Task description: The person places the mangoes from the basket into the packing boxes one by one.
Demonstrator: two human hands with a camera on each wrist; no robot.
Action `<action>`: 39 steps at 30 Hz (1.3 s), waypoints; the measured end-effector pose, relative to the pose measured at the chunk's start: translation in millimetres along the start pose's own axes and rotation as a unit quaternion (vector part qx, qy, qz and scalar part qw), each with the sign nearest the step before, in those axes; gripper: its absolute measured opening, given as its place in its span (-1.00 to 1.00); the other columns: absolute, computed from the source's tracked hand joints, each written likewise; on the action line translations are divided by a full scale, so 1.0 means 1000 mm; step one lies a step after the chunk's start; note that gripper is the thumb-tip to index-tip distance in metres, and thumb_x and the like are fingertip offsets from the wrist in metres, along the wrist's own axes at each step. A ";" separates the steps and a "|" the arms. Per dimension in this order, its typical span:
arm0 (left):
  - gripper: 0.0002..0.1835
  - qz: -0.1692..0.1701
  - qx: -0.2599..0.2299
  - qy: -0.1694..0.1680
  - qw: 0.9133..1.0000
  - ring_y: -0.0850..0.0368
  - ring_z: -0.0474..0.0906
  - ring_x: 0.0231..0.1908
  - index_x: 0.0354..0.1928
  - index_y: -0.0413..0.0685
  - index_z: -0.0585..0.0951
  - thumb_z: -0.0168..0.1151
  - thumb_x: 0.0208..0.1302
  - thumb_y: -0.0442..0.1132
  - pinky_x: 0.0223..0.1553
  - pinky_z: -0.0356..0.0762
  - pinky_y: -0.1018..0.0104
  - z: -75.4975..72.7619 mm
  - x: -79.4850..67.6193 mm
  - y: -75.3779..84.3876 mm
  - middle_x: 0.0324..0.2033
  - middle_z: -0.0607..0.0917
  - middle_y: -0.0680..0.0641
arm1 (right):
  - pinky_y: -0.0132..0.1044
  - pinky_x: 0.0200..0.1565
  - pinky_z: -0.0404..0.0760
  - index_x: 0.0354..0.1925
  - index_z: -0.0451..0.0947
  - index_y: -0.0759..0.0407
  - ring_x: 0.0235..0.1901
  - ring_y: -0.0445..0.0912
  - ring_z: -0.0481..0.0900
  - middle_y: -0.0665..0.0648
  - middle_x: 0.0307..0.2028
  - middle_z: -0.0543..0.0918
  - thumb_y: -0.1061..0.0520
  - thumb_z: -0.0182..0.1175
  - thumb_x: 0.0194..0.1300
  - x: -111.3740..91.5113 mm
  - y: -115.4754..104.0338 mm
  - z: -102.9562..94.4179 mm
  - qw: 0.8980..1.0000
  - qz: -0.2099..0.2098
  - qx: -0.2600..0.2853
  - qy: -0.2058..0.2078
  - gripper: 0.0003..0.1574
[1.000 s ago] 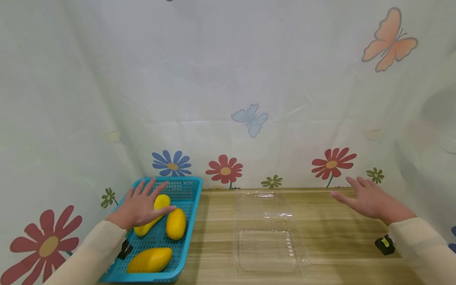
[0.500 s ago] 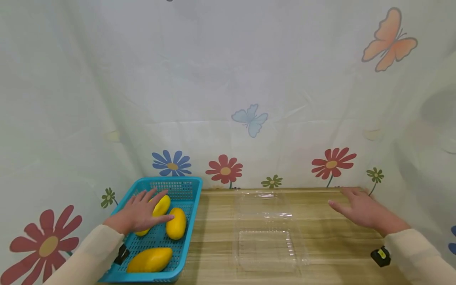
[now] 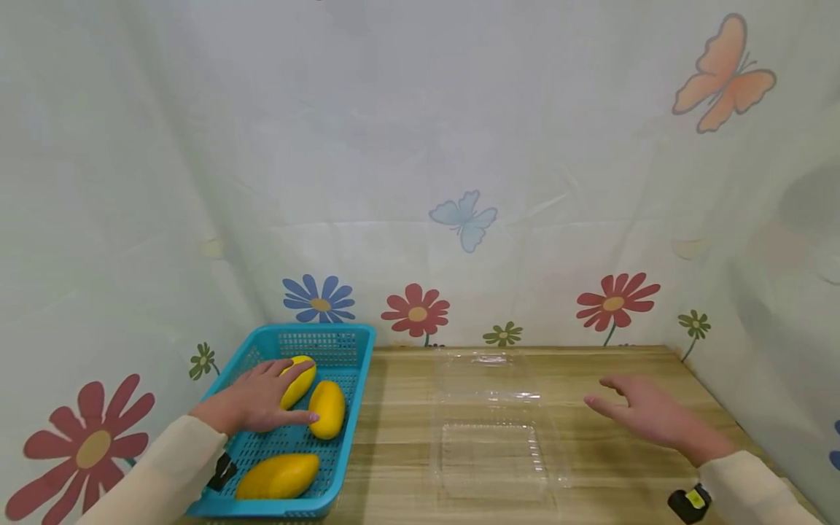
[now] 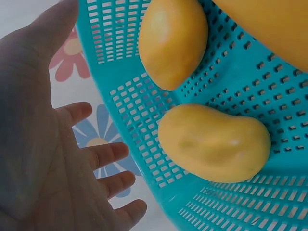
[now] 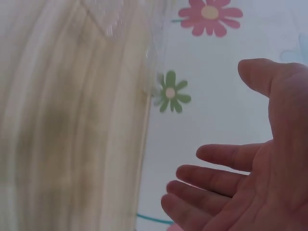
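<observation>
A blue plastic basket [image 3: 354, 437] stands at the left of the table with yellow mangoes in it: a far one [image 3: 300, 380] partly behind my hand, a middle one [image 3: 327, 410] and a near one [image 3: 278, 477]. My left hand [image 3: 256, 399] hovers over the basket, fingers spread and holding nothing. In the left wrist view a gap separates the fingers from the mangoes [image 4: 214, 143]. Over the table's right side, my right hand [image 3: 652, 414] is held with its fingers extended and nothing in them. A clear plastic clamshell box [image 3: 488, 459] lies between the hands, lid folded back.
The wood-grain table [image 3: 394, 408] meets a pale curtain [image 3: 525, 146] printed with flowers and butterflies at the back. Curtain also closes off both sides. Black wrist devices [image 3: 689, 503] are on both forearms.
My left hand has lowered toward the far mango in the basket. The right hand has come down and moved left toward the clear box. Basket, mangoes and box have stayed in place.
</observation>
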State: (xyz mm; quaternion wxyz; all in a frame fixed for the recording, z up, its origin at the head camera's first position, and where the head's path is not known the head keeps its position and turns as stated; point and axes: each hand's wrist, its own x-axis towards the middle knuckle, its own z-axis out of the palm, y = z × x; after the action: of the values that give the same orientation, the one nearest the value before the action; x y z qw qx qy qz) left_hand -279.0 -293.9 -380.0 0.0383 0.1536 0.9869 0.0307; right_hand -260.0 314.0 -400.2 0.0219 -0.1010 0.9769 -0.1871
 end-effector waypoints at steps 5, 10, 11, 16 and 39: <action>0.05 0.012 -0.005 -0.026 1.000 -0.53 0.28 0.37 0.53 0.04 0.28 0.25 0.13 0.50 0.25 0.28 -0.58 0.000 0.000 -0.002 0.45 0.35 -0.37 | 0.21 0.11 0.65 0.29 0.45 0.46 0.14 0.28 0.65 0.47 0.24 0.59 -0.40 0.11 0.42 -0.004 -0.005 0.009 0.998 0.005 0.050 -0.027 -0.01; 0.09 0.010 -0.015 -0.067 0.998 -0.52 0.28 0.38 0.50 0.04 0.33 0.39 0.01 0.47 0.25 0.31 -0.56 -0.001 -0.002 -0.003 0.45 0.37 -0.35 | 0.14 0.11 0.67 0.26 0.50 0.42 0.10 0.18 0.68 0.39 0.18 0.65 -0.41 0.16 0.39 -0.005 -0.010 0.014 0.996 0.029 0.078 -0.031 -0.03; 0.09 0.007 -0.017 -0.074 0.997 -0.52 0.28 0.39 0.49 0.03 0.34 0.42 -0.01 0.46 0.25 0.31 -0.56 -0.001 -0.002 -0.003 0.44 0.38 -0.34 | 0.12 0.09 0.69 0.25 0.50 0.43 0.09 0.16 0.68 0.38 0.16 0.66 -0.40 0.17 0.38 -0.005 -0.011 0.016 0.995 0.035 0.088 -0.033 -0.03; 0.04 -0.001 -0.034 -0.101 0.994 -0.48 0.30 0.38 0.44 0.02 0.41 0.50 -0.04 0.38 0.25 0.34 -0.54 0.000 -0.003 -0.002 0.42 0.42 -0.33 | -0.03 -0.05 0.77 0.24 0.50 0.44 0.00 0.06 0.71 0.32 0.11 0.70 -0.35 0.27 0.33 -0.008 -0.014 0.024 0.976 0.079 0.194 -0.054 -0.06; -0.32 -0.043 -0.097 -0.229 0.968 -0.07 0.55 0.05 0.12 0.22 0.57 0.61 -0.05 0.19 0.17 0.51 -0.31 0.002 0.001 0.008 0.11 0.65 -0.10 | -0.07 -0.15 0.80 0.09 0.53 0.62 -0.24 -0.02 0.78 0.21 -0.22 0.76 0.02 0.27 0.43 -0.015 -0.028 0.054 0.903 0.078 0.401 -0.133 -0.37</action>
State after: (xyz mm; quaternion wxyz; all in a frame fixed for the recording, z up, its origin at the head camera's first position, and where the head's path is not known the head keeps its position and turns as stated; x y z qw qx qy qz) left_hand -277.6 -285.5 -381.6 0.2787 0.1091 0.9500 0.0885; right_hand -235.7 272.1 -440.1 0.2045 -0.0312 0.8119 -0.5460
